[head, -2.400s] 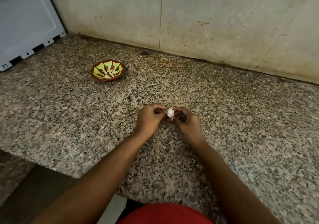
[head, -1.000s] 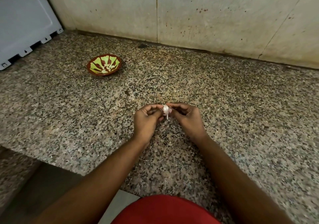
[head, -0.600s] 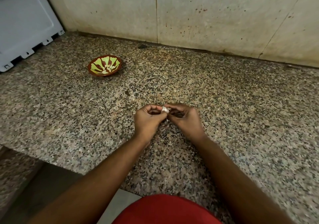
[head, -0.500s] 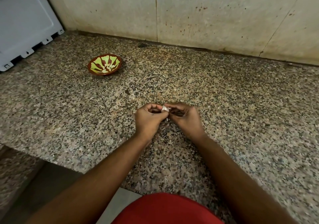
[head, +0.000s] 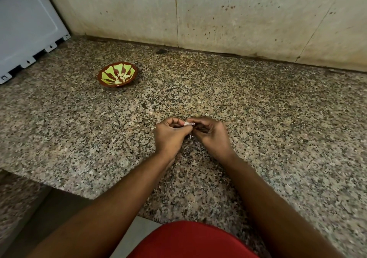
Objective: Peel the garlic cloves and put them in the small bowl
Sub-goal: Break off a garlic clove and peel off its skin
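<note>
Both hands are working at the near-centre of the granite countertop [head: 258, 102]. The left hand [head: 168, 136] and right hand [head: 211, 135] are meeting fingertip to fingertip, fingers curled, and are pinching one garlic clove [head: 187, 124] between them, just above the slab. Only a small pale patch of the clove is showing; the rest is hidden by the fingers. A thin white strip, prob. loose skin [head: 190, 136], is hanging below the pinch.

Handling (judgement):
- Clove is v. light and small, firm but bruisable. Moderate pinch is adequate; hard squeeze is not req'd.
- Skin is papery, dry, tearing easily. Take hold at a loose edge or at the tip/root end and pull along the length.
- Bared flesh is likely getting tacky/slippery, so hold the clove across its flat sides w/ one hand while the other is stripping.
- Skin scraps tend to cling to fingers; flick off before transfer.

The small bowl [head: 103, 81], red-brown w/ green pattern, is sitting far-left on the counter, well apart from the hands. Pale pieces, appar. peeled cloves [head: 122, 77], are lying inside it. A pale grey panel [head: 27, 25] is leaning at the far-left corner.
</note>
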